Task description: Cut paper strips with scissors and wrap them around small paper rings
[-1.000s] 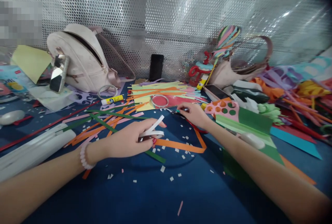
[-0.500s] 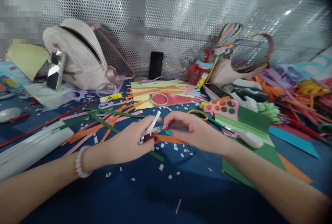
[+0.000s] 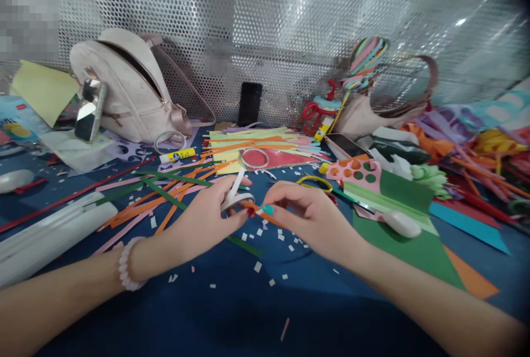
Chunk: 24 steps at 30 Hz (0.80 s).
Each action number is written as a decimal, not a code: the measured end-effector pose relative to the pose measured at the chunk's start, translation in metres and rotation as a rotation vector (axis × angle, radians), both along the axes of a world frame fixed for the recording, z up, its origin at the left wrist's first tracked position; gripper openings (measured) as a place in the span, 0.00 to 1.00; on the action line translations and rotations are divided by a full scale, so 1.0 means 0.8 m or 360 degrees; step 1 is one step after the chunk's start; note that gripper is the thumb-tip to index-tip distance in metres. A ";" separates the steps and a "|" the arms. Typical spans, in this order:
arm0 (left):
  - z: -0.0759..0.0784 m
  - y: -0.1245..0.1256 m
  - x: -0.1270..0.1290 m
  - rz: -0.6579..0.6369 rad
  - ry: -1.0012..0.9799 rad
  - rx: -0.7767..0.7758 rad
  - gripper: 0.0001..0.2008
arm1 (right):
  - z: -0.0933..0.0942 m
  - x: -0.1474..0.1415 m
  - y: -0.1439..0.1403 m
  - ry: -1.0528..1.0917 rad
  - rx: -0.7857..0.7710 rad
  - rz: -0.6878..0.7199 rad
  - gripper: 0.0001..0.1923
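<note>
My left hand (image 3: 209, 211), with a pink bead bracelet at the wrist, is closed around a narrow white ring (image 3: 239, 199). A white strip (image 3: 235, 185) sticks up from it between the fingers. My right hand (image 3: 308, 213) is closed in a pinch just right of the left thumb, the fingertips of both hands almost touching. A tiny white bit (image 3: 260, 212) shows between them; what exactly the right fingers grip is too small to make out. An orange paper strip (image 3: 278, 223) passes behind the fingertips, and I cannot tell whether it is held.
White paper scraps (image 3: 258, 267) dot the blue table. Colored paper strips (image 3: 165, 191) lie left, with more strips (image 3: 256, 139) behind. A glue stick (image 3: 177, 155), yellow-handled scissors (image 3: 317, 182), a white mouse-shaped object (image 3: 401, 223), green paper (image 3: 408, 257) and a backpack (image 3: 120, 92) surround the hands.
The white ring now shows more plainly in my left hand, and its strip has shifted left and up. My right fingertips have lowered slightly beside the left thumb.
</note>
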State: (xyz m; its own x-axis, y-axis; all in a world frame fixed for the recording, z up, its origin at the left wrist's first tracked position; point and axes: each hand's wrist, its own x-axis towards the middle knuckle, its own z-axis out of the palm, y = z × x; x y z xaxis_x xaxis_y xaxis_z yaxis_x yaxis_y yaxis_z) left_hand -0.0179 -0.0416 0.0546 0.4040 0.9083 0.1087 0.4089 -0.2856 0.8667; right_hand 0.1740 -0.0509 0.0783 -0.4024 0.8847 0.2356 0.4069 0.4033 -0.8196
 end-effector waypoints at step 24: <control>0.006 -0.013 0.003 -0.0143 0.0241 0.0189 0.22 | -0.013 -0.002 0.002 -0.0211 0.0088 0.0061 0.06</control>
State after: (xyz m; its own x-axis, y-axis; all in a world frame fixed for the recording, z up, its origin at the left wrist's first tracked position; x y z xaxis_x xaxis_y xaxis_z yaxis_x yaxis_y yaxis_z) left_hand -0.0158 -0.0520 0.0595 0.5027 0.8523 0.1444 0.5003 -0.4231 0.7554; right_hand 0.1722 -0.0493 0.0682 -0.4667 0.8550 0.2262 0.4935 0.4640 -0.7356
